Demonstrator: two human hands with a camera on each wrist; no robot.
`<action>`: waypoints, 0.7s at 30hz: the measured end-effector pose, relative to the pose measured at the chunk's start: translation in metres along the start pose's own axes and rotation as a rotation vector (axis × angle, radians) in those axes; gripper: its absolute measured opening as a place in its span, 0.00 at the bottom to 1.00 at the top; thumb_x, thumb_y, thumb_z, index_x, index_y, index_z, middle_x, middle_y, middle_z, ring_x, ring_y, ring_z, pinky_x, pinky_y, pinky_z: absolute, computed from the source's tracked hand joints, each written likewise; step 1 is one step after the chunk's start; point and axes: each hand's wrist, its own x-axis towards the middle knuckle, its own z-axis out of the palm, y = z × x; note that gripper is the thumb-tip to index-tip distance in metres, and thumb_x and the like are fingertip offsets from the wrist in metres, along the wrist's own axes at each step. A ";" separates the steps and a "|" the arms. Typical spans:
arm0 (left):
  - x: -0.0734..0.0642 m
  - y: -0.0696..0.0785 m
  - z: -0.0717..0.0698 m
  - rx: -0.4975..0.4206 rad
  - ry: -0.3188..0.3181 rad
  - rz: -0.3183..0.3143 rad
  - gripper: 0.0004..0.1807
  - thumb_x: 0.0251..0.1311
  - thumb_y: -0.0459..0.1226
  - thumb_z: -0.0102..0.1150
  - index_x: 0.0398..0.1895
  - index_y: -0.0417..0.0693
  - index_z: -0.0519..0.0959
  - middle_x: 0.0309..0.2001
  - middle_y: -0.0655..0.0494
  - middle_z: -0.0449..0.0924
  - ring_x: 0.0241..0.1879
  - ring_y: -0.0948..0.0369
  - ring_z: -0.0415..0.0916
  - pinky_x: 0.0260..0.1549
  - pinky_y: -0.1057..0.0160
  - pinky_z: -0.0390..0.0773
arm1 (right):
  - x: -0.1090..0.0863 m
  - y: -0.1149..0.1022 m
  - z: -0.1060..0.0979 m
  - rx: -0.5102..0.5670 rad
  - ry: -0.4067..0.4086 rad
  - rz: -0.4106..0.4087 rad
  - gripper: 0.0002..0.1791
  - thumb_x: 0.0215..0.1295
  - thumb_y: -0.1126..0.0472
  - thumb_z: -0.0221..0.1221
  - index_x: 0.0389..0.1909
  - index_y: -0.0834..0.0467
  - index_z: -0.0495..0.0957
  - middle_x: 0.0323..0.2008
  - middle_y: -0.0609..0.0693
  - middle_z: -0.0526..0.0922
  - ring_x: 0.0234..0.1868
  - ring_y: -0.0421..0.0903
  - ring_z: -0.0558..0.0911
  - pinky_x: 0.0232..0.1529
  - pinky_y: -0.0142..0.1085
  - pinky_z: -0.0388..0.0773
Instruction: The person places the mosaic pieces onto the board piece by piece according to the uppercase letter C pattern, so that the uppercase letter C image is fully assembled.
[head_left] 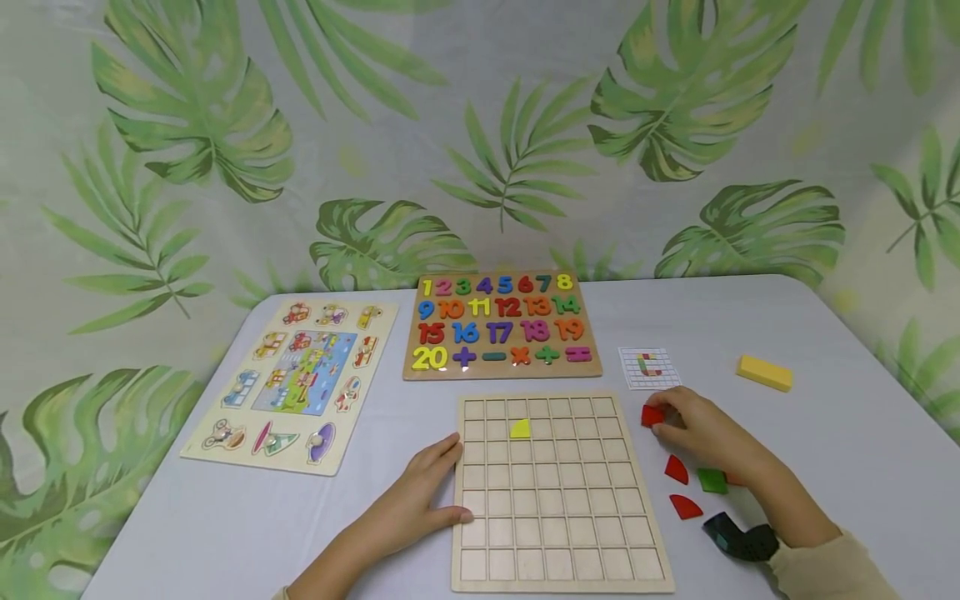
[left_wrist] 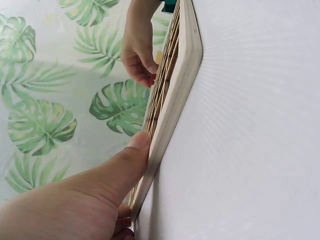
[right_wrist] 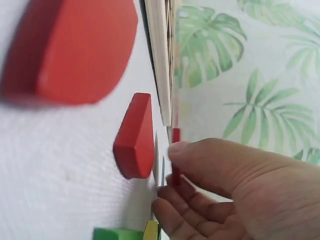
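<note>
A wooden grid board (head_left: 551, 500) lies in front of me with one yellow quarter-round piece (head_left: 521, 429) in a cell of its second row. At the board's left edge rests my left hand (head_left: 412, 504), its thumb (left_wrist: 141, 140) on the rim and its fingers along the side. My right hand (head_left: 708, 429) pinches a small red block (head_left: 651, 416) between thumb and fingers, just right of the board and below a pattern card (head_left: 649, 368). Nearer to me are two red quarter-round pieces (head_left: 677, 469), a green block (head_left: 712, 481) and a red piece partly hidden by the right wrist.
Behind the grid board lies a number puzzle (head_left: 502, 327). A picture peg puzzle (head_left: 292, 387) sits at the left, and a yellow bar (head_left: 765, 372) at the far right. A dark device (head_left: 738, 537) is at the right wrist. A leaf-patterned cloth hangs behind the table.
</note>
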 end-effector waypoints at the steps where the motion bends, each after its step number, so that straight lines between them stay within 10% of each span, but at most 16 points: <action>1: 0.000 0.000 0.000 0.001 0.000 0.001 0.48 0.48 0.57 0.58 0.66 0.39 0.56 0.68 0.51 0.47 0.65 0.51 0.45 0.59 0.52 0.55 | 0.000 -0.002 -0.001 0.010 0.000 -0.001 0.16 0.55 0.65 0.60 0.46 0.64 0.73 0.41 0.56 0.74 0.37 0.49 0.73 0.38 0.41 0.76; 14: 0.000 -0.001 0.001 0.000 0.005 0.011 0.48 0.48 0.58 0.58 0.66 0.39 0.56 0.68 0.51 0.47 0.65 0.52 0.45 0.58 0.52 0.56 | 0.006 -0.047 -0.009 0.046 0.202 -0.279 0.20 0.55 0.64 0.62 0.51 0.59 0.74 0.45 0.51 0.76 0.41 0.48 0.77 0.36 0.43 0.77; 21: 0.001 -0.003 0.002 0.010 0.010 0.014 0.48 0.48 0.59 0.57 0.66 0.39 0.56 0.68 0.52 0.47 0.65 0.52 0.45 0.59 0.52 0.55 | 0.021 -0.080 0.008 0.170 0.167 -0.400 0.17 0.57 0.63 0.60 0.50 0.57 0.76 0.46 0.46 0.75 0.42 0.47 0.76 0.40 0.42 0.76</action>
